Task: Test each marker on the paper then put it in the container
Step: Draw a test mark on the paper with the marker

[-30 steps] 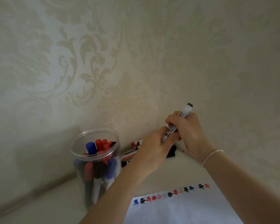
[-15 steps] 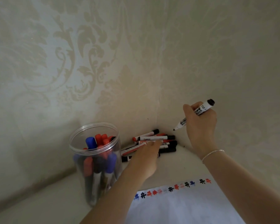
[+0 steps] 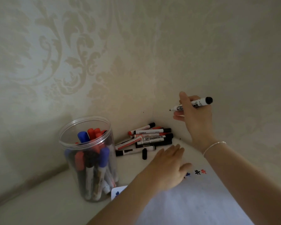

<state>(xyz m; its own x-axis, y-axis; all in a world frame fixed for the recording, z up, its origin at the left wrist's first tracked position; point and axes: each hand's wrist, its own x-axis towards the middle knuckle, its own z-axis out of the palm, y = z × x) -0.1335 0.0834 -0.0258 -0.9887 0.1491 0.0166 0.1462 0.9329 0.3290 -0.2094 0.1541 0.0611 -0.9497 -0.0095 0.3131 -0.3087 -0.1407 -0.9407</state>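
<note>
The right hand (image 3: pixel 196 114) is holding an uncapped black marker (image 3: pixel 191 104) up near the wall corner, tip pointing left. The left hand (image 3: pixel 167 168) is lying flat with straight fingers on the top edge of the paper (image 3: pixel 193 202), a loose black cap (image 3: pixel 144 153) just beyond its fingertips. More markers are lying piled (image 3: pixel 149 138) in the corner, and a clear container (image 3: pixel 89 158) is standing to the left, holding blue, red and black ones.

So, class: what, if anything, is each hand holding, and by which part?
The right hand grips an uncapped black marker around its barrel. The left hand holds nothing, lying flat on the paper.
</note>
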